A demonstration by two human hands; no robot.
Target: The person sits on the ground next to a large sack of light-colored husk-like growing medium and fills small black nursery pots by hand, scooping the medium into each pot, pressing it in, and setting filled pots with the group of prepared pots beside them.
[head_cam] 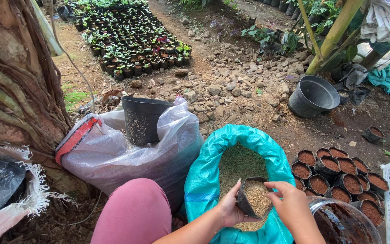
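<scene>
Small black plastic grow bag (253, 199), brimming with pale rice husk, sits over the open teal woven sack (204, 180); left hand (228, 208) grasps its side, right hand (292, 205) pinches the rim. Keeping it upright avoids spills.

- Small black nursery bag (253, 199), soft-sided and open-topped, tilted, filled with pale rice husks, held over the open teal sack (204, 180)
- Teal sack upright, rim rolled down, full of greenish-tan husks
</scene>
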